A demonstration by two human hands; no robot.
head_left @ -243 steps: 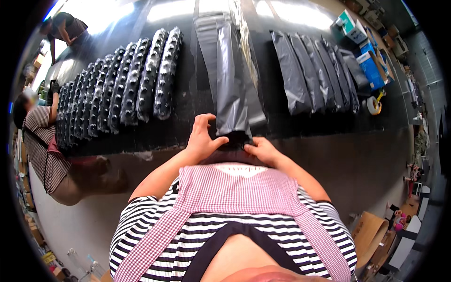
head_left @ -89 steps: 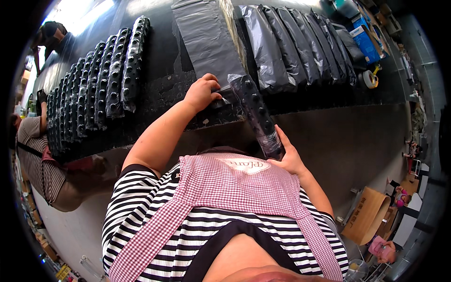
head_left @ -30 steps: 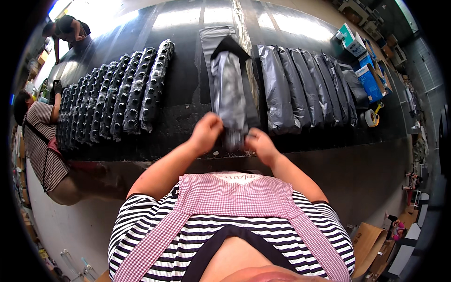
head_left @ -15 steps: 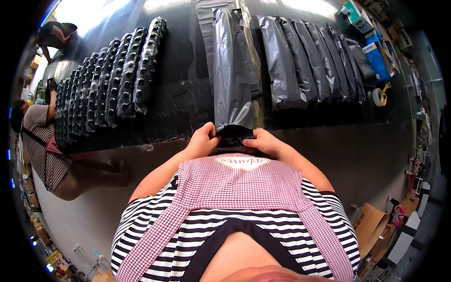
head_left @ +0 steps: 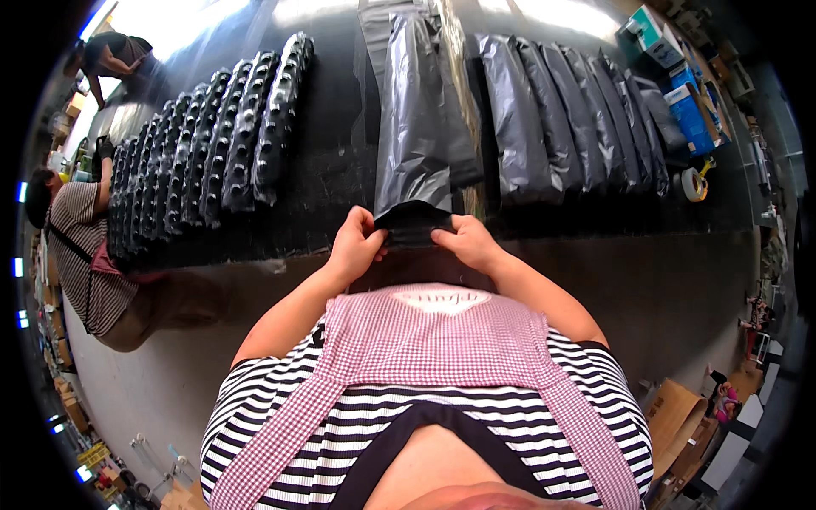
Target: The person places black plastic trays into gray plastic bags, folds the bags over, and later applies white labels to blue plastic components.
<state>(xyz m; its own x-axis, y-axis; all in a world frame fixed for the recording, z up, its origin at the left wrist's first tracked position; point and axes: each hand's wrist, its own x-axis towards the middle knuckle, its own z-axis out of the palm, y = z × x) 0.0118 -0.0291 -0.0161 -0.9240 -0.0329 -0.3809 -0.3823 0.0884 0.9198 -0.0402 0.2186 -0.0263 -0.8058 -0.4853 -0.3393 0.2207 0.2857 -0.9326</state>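
Note:
A long grey plastic mailing bag (head_left: 414, 127) lies lengthwise before me on the black table, its near end hanging at the table edge. My left hand (head_left: 357, 242) pinches the left corner of the bag's mouth, and my right hand (head_left: 467, 240) pinches the right corner. Between them the mouth gapes a little, showing its black inside. The bag looks filled, but what is in it is hidden. Beneath its right side lies more flat grey plastic (head_left: 461, 149).
Several black, studded rolls in clear wrap (head_left: 280, 119) stand in a row at left; several filled grey bags (head_left: 518, 127) lie at right. Beyond them are a tape roll (head_left: 690, 184) and a blue box (head_left: 687, 115). A co-worker (head_left: 81, 246) stands at the left, another person farther back.
Both hands have moved slightly away from my body and up toward the table edge, still pinching the bag's mouth. The view has shifted a little.

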